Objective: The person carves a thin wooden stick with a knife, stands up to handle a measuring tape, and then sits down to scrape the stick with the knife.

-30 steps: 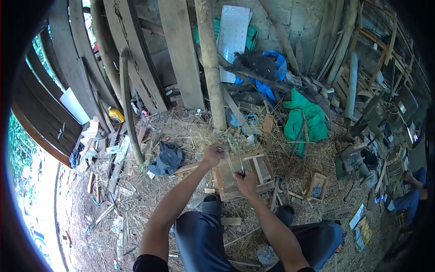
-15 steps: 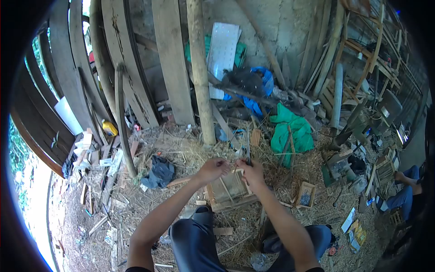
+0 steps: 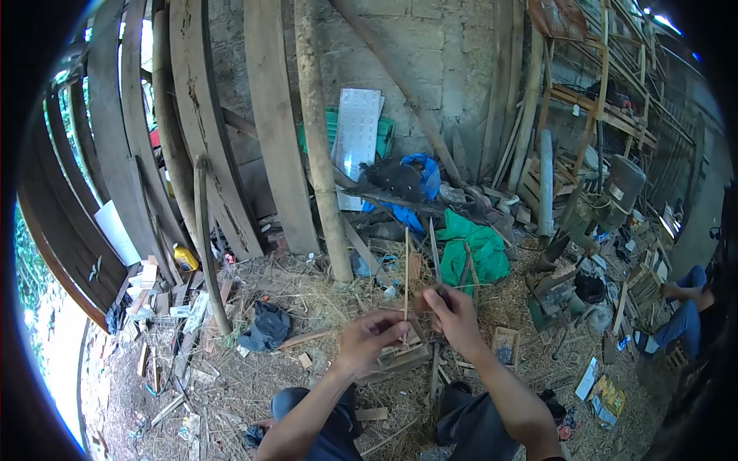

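My left hand (image 3: 373,338) pinches a thin, pale wooden stick (image 3: 407,276), which stands nearly upright between my hands. Close on its right, my right hand (image 3: 453,319) has its fingers curled round a knife, whose narrow blade (image 3: 435,250) points up. The knife's handle is hidden in the fist. Below both hands, partly covered by them, a wooden frame or box (image 3: 400,363) lies on the ground between my feet.
A wooden post (image 3: 323,154) rises ahead. Beyond the hands lie a green sack (image 3: 480,253) and a dark plastic bag (image 3: 267,326). A small wooden box (image 3: 505,346) stands right. Another person's legs (image 3: 680,319) show at far right.
The view has tilted up. My hands have come up off the wooden frame. The stick now stands upright in my left hand, and the knife has stayed in my right hand.
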Demonstrator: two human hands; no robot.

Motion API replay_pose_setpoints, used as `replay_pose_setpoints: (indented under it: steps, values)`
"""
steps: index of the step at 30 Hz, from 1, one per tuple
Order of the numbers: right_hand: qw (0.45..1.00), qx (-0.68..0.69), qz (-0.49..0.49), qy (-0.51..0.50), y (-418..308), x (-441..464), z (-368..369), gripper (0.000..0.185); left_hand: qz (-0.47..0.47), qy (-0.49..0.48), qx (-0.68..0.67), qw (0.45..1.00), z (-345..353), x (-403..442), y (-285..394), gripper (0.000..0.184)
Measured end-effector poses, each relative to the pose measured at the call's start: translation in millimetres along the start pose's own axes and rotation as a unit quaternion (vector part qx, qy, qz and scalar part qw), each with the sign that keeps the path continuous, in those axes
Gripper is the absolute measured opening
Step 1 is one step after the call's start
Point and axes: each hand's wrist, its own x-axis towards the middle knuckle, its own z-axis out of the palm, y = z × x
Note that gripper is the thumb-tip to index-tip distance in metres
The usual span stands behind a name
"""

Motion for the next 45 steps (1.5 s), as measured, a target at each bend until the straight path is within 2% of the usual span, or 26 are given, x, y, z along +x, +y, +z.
replay_pose_setpoints:
  steps: [1, 2, 3, 4, 6, 7, 8, 10, 12, 14, 16, 20, 22, 24, 29, 31, 33, 35, 36, 37, 38, 39, 42, 45]
  values:
    - [0.986, -0.139, -0.089, -0.004, 7.6, -2.4, -13.9, 0.021, 0.008, -0.007, -0.028, 1.0, -3.0, -1.8, -7.3, 0.024]
    - [0.946, -0.274, -0.172, -0.01, 13.5, -3.7, -24.7, 0.02, 0.014, -0.012, -0.058, 0.998, -5.9, -2.4, -12.7, 0.023]
    - [0.902, -0.385, -0.198, 0.004, -3.1, -9.9, -25.8, 0.026, 0.002, -0.01, -0.062, 0.998, -5.5, -5.1, -14.0, 0.023]
    - [0.904, -0.386, -0.186, 0.003, -3.8, -11.9, -26.3, 0.026, -0.002, 0.001, -0.05, 0.999, -3.5, -7.1, -11.5, 0.021]
    - [0.863, -0.444, -0.242, 0.014, -1.3, -10.7, -24.1, 0.026, -0.012, 0.006, -0.034, 0.999, -2.6, -2.7, -14.2, 0.019]
    - [0.85, -0.465, -0.247, -0.021, 0.6, -11.8, -24.5, 0.012, 0.012, 0.002, -0.02, 1.0, -2.2, -1.2, -18.7, 0.017]
    - [0.851, -0.466, -0.241, -0.017, 2.0, -11.2, -23.7, 0.012, 0.039, -0.004, -0.006, 0.999, -1.4, 1.6, -22.3, 0.015]
    - [0.773, -0.591, -0.229, -0.013, 6.7, -11.4, -19.8, 0.009, 0.03, -0.019, -0.015, 0.999, 3.2, 1.9, -24.3, 0.014]
    - [0.772, -0.603, -0.201, 0.005, 15.2, -3.9, -22.2, 0.008, 0.028, -0.034, -0.022, 0.999, 5.3, 2.9, -21.5, 0.013]
    - [0.767, -0.617, -0.175, 0.021, 21.6, 1.4, -23.6, 0.008, -0.02, -0.01, -0.041, 0.999, 6.5, 4.7, -19.9, 0.01]
    - [0.738, -0.659, -0.134, 0.053, 25.3, 5.9, -21.5, 0.007, -0.006, -0.01, -0.033, 0.999, 1.5, 7.7, -23.6, 0.013]
    - [0.738, -0.654, -0.149, 0.078, 19.9, 18.2, -35.5, 0.009, -0.055, -0.02, -0.029, 0.998, 0.2, 0.8, -19.6, 0.018]
    - [0.665, -0.711, -0.092, 0.21, 10.0, 36.6, -59.5, 0.012, -0.068, -0.03, -0.01, 0.997, 0.7, -3.1, -17.3, 0.02]
    - [0.674, -0.697, -0.102, 0.222, 15.6, 34.0, -65.8, 0.013, -0.104, -0.047, -0.067, 0.991, 1.3, -4.0, -19.2, 0.022]
    - [0.683, -0.686, -0.118, 0.222, 16.9, 34.5, -66.9, 0.016, -0.11, -0.065, -0.057, 0.99, -4.0, -6.1, -13.5, 0.025]
    - [0.694, -0.668, -0.002, 0.269, 13.1, 45.6, -83.4, 0.02, -0.108, -0.066, -0.059, 0.99, -7.6, -10.1, -15.1, 0.025]
    - [0.712, -0.645, 0.0, 0.277, 12.1, 47.8, -105.5, 0.025, -0.097, -0.093, -0.055, 0.989, -11.6, -11.2, -16.7, 0.026]
    - [0.733, -0.619, 0.003, 0.282, 22.6, 46.4, -111.7, 0.03, -0.094, -0.08, -0.048, 0.991, -13.3, -8.0, -18.3, 0.027]
    - [0.846, -0.489, -0.018, 0.213, 29.9, 42.1, -105.1, 0.031, -0.093, -0.064, -0.046, 0.993, -13.1, -7.2, -19.3, 0.028]
    - [0.929, -0.342, -0.035, 0.136, 28.1, 38.5, -89.8, 0.032, -0.093, -0.063, -0.048, 0.993, -12.0, -7.6, -19.0, 0.028]
    - [0.966, -0.247, 0.003, 0.071, 23.1, 30.3, -76.7, 0.03, -0.093, -0.059, -0.049, 0.993, -10.6, -8.0, -17.7, 0.028]
    - [0.988, -0.146, 0.041, 0.007, 5.2, 16.8, -54.6, 0.029, -0.095, -0.058, -0.048, 0.993, -9.0, -7.8, -17.0, 0.029]
    - [0.996, -0.061, 0.042, -0.04, -9.5, 3.7, -27.1, 0.023, -0.088, -0.07, -0.023, 0.993, -6.5, -6.8, -17.8, 0.029]
    - [0.994, -0.105, 0.022, -0.015, -5.0, 4.1, -25.2, 0.023, -0.088, -0.071, -0.025, 0.993, -3.3, -9.0, -16.5, 0.028]
